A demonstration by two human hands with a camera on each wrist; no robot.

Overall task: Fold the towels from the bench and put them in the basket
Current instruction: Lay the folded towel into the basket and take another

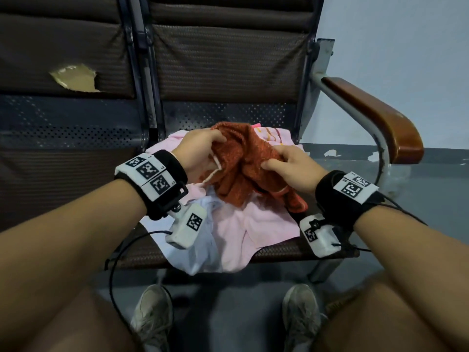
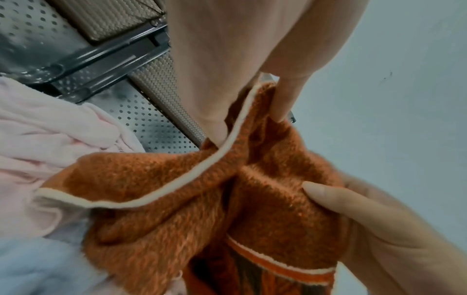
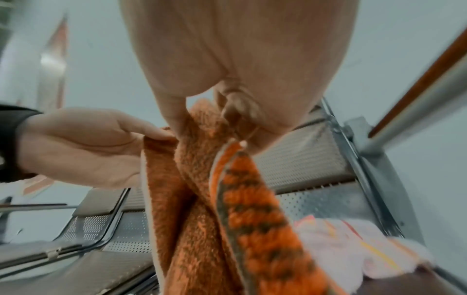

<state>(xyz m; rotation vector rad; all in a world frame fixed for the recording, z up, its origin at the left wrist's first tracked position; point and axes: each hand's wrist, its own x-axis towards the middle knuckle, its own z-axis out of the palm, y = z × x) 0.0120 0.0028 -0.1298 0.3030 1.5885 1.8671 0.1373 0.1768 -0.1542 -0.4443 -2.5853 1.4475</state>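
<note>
An orange towel (image 1: 241, 161) with a cream edge and a striped band hangs bunched above the bench seat, held by both hands. My left hand (image 1: 203, 151) pinches its upper left part near the cream edge (image 2: 227, 151). My right hand (image 1: 286, 163) grips its right side, thumb pressed on the cloth (image 2: 318, 189). In the right wrist view the orange towel (image 3: 202, 189) hangs down from the fingers of both hands. Beneath it on the seat lie a pink towel (image 1: 256, 224), a pale blue towel (image 1: 203, 252) and a pink patterned towel (image 1: 274, 135). No basket is in view.
The bench (image 1: 279, 250) has a woven brown seat pad, perforated metal and a padded back with a torn patch (image 1: 76, 77) on the left seat. A wooden armrest (image 1: 380, 115) stands at the right. My shoes (image 1: 154, 318) rest on the grey floor below.
</note>
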